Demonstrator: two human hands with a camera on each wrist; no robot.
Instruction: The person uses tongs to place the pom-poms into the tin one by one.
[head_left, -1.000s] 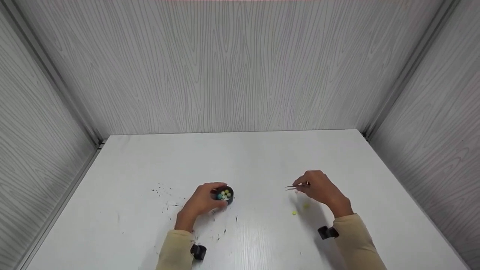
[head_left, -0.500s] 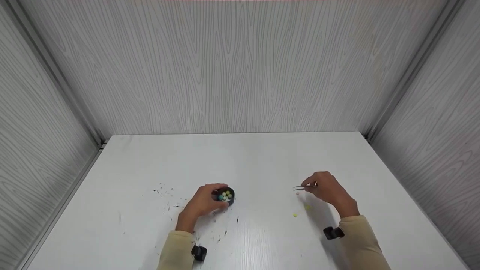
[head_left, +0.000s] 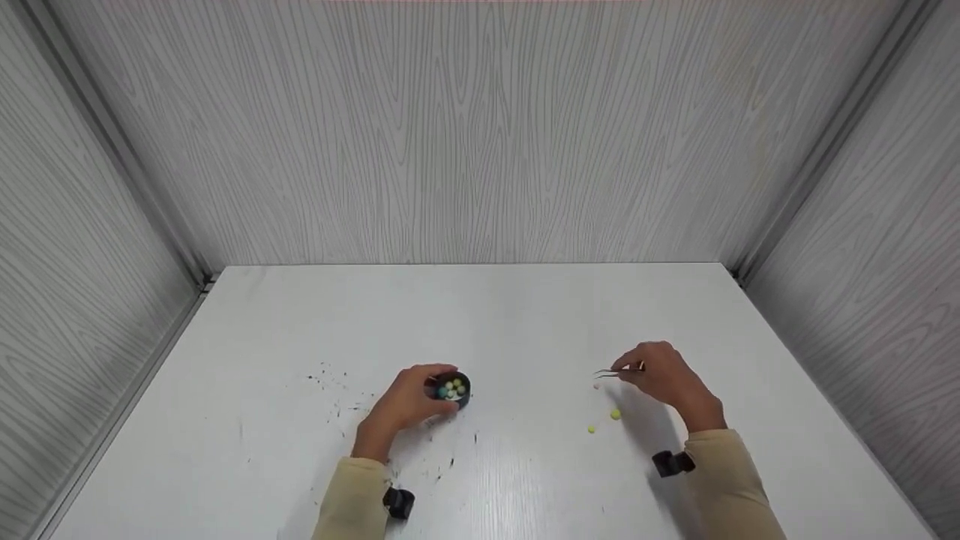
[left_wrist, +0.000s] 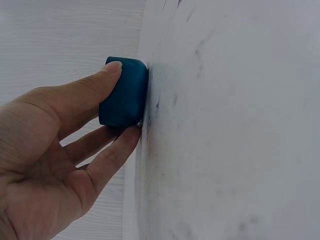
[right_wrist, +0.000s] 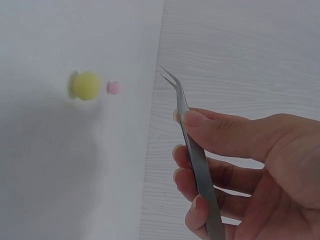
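Observation:
My left hand (head_left: 409, 399) grips a small cup (head_left: 463, 400) by its side, thumb and fingers spread round it. The cup's outside shows teal in the left wrist view, and it stands on the white table. Several small pompom-like balls (head_left: 451, 388), blue, pale green and yellow, lie inside it. My right hand (head_left: 664, 379) pinches bent-tip metal tweezers (right_wrist: 200, 167) between thumb and fingers. Their tips are slightly parted with nothing between them, and in the head view they hang close above a tiny pink ball (head_left: 597, 386). Two yellow balls (head_left: 616, 414) lie nearer me on the table.
The white table (head_left: 525, 322) has dark marks (head_left: 326, 375) scattered around and left of the cup. A grey wood-grain panel (head_left: 480, 135) stands behind the table, with similar panels at both sides. Black wrist devices (head_left: 399, 503) sit by both sleeves.
My right hand has moved right with the tweezers, bringing their tips from left of the pink ball to just above it. My left hand stays on the cup.

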